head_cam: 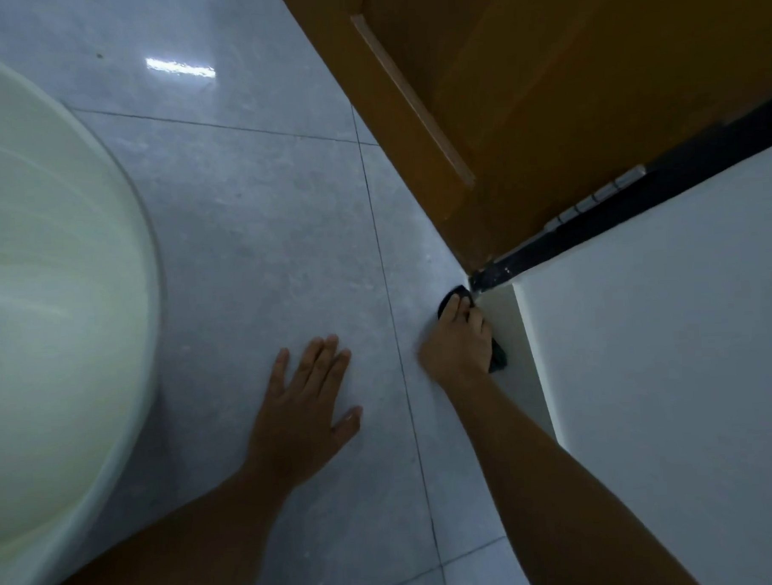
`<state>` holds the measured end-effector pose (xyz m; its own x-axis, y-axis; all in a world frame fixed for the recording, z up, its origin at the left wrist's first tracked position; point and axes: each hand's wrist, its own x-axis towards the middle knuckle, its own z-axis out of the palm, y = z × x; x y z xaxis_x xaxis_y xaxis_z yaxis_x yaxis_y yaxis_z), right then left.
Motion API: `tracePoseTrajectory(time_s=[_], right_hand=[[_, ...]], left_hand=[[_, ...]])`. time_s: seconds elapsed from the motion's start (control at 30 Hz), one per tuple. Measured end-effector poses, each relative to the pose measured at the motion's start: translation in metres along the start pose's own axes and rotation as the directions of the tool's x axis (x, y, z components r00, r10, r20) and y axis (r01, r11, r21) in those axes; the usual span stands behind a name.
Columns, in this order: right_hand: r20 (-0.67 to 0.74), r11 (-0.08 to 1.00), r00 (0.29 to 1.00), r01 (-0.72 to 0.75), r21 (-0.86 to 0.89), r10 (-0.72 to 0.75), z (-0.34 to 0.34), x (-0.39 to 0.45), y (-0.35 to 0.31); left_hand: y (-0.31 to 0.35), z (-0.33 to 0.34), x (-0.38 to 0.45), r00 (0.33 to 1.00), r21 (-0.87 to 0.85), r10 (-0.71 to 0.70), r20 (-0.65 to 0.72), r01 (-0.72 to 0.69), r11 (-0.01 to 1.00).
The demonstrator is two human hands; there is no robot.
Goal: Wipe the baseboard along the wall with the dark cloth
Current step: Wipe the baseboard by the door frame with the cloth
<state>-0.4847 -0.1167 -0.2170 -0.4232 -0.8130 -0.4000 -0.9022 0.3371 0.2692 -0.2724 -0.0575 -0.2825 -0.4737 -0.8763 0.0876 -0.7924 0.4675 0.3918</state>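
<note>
My right hand (pixel 459 342) grips a dark cloth (pixel 498 357) and presses it against the pale baseboard (pixel 516 331) at the foot of the white wall, close to the door corner. Cloth shows beyond my fingertips and behind my palm; the hand hides the rest. My left hand (pixel 307 406) lies flat on the grey tiled floor, fingers spread, holding nothing, a short way left of the right hand.
An orange-brown wooden door (pixel 544 108) stands open at the top, with a black frame strip (pixel 593 221) and metal hinge (pixel 601 196) beside the white wall (pixel 664 324). A large pale green tub (pixel 56 284) fills the left side. Grey floor tiles (pixel 262 231) lie between.
</note>
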Motion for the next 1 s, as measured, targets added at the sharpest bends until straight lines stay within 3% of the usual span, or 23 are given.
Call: tracePoseTrajectory(time_s=[0.17,0.27,0.4,0.63,0.77,0.83,1.0], right_hand=[[-0.034,0.948,0.978,-0.193,0.253,0.208,0.050,-0.080,0.025],[-0.012,0.940,0.965,-0.253,0.229,0.262,0.073,-0.121,0.039],[0.026,0.897,0.934,-0.351,0.271,0.357,0.058,-0.096,0.017],[-0.136,0.938,0.985,-0.058,0.341,0.111,-0.001,0.024,-0.011],[-0.284,0.911,0.955,0.192,0.365,-0.087,0.031,-0.007,0.013],[-0.265,0.910,0.962,0.173,0.376,-0.073,0.070,-0.055,0.039],[-0.252,0.883,0.955,-0.020,0.470,0.156,0.163,-0.201,0.095]], left_hand=[[0.000,0.001,-0.001,1.000,0.024,0.000,-0.003,0.000,1.000],[0.000,0.002,-0.001,1.000,0.032,-0.010,-0.002,0.010,0.999],[0.001,0.001,0.000,1.000,0.039,-0.013,-0.008,0.013,0.999],[0.002,0.003,0.000,1.000,0.041,-0.010,-0.015,0.010,0.999],[0.003,0.004,0.000,1.000,0.053,-0.009,-0.002,0.009,0.999],[0.003,0.004,-0.001,1.000,0.052,-0.014,-0.013,0.015,0.999],[0.003,0.003,-0.001,1.000,0.062,-0.011,0.002,0.010,0.998]])
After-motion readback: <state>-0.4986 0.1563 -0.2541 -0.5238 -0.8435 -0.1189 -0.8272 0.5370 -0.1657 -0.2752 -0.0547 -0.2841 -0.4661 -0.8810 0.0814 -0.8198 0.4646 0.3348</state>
